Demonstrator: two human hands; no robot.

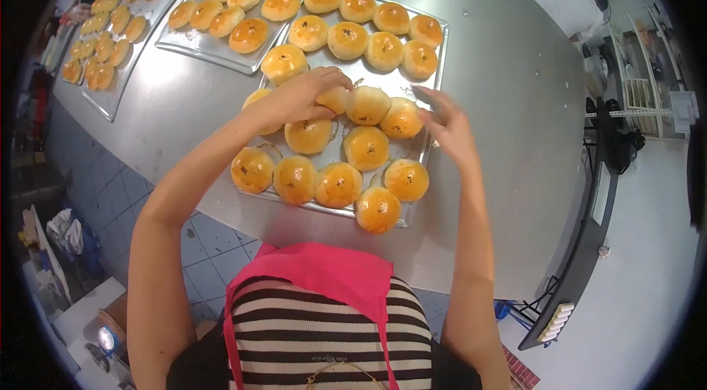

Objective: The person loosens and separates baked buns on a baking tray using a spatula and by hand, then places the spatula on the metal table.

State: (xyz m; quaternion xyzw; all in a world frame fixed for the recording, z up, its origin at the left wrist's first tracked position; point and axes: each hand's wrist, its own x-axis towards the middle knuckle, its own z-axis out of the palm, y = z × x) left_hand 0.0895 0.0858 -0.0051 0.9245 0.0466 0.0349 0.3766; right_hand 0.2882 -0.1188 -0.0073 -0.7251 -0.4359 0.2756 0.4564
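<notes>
Glossy golden buns lie on a metal tray (pixel 434 88) in front of me. My left hand (pixel 313 93) curls its fingers over a bun (pixel 333 100) near the tray's middle, partly covering it. Next to that one sits another bun (pixel 368 106), and then a third bun (pixel 402 118) completes the short row. At the row's right end is my right hand (pixel 446 125), thumb and fingers apart, over the tray's right edge. Its thumb is close to the third bun; whether they touch I cannot tell. Below the left hand lies one more bun (pixel 308 136).
A second tray (pixel 213 55) of buns adjoins at the upper left, and a third tray (pixel 110 104) lies farther left. The steel table (pixel 515 132) extends to the right. One bun (pixel 378 209) overhangs the near tray edge. Another person (pixel 571 3) is at the upper right.
</notes>
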